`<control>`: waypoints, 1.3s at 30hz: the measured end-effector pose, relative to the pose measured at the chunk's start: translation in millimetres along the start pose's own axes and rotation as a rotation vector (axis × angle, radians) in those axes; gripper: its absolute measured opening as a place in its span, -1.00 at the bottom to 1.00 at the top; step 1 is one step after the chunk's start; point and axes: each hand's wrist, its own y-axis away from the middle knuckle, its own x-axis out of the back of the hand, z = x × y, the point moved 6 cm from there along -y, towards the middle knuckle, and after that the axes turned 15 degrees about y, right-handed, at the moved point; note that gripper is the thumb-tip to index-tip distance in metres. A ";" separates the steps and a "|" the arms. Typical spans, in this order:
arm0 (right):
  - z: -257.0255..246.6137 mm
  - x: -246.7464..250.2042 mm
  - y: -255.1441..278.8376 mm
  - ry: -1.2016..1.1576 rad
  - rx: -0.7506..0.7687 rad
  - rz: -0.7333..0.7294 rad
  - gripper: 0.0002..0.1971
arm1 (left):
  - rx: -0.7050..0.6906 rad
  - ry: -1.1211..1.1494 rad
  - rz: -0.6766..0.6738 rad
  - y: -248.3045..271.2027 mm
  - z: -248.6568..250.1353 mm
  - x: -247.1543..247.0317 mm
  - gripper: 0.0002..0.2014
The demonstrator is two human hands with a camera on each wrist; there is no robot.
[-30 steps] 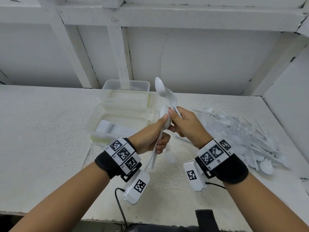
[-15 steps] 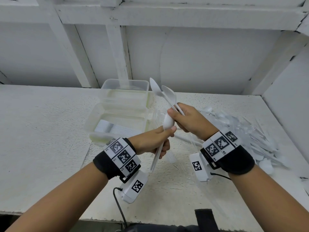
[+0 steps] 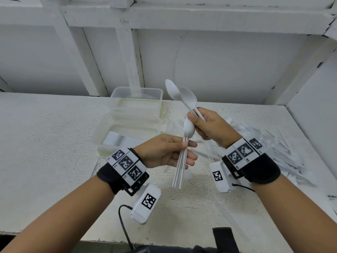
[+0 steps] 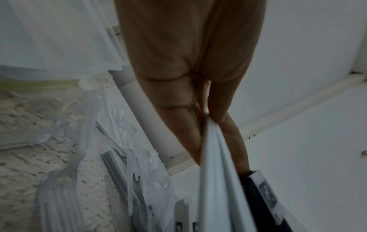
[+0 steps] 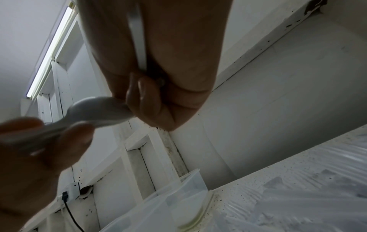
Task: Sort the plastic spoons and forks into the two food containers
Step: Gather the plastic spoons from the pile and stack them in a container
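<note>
The left hand (image 3: 164,152) pinches a bundle of white utensils (image 3: 181,167) while the right hand (image 3: 213,128) grips 2 spoons (image 3: 182,96).

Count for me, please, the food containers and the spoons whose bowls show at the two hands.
Food containers: 2
Spoons showing a bowl at the right hand and left hand: 3
Total: 5

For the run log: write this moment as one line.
left hand: grips fork bundle | right hand: holds spoons | near container: forks | pile: unsorted
</note>
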 end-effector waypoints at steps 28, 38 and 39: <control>21.0 -28.7 31.4 -0.058 -0.005 0.315 -0.71 | -0.406 0.288 0.387 -12.3 17.9 36.5 -0.86; 5.6 -33.6 28.0 0.121 0.072 0.232 -0.71 | -0.405 0.235 0.308 -14.6 20.0 29.3 -0.80; 4.9 -34.1 27.9 0.141 0.068 0.205 -0.71 | -0.404 0.232 0.310 -14.1 20.2 29.5 -0.79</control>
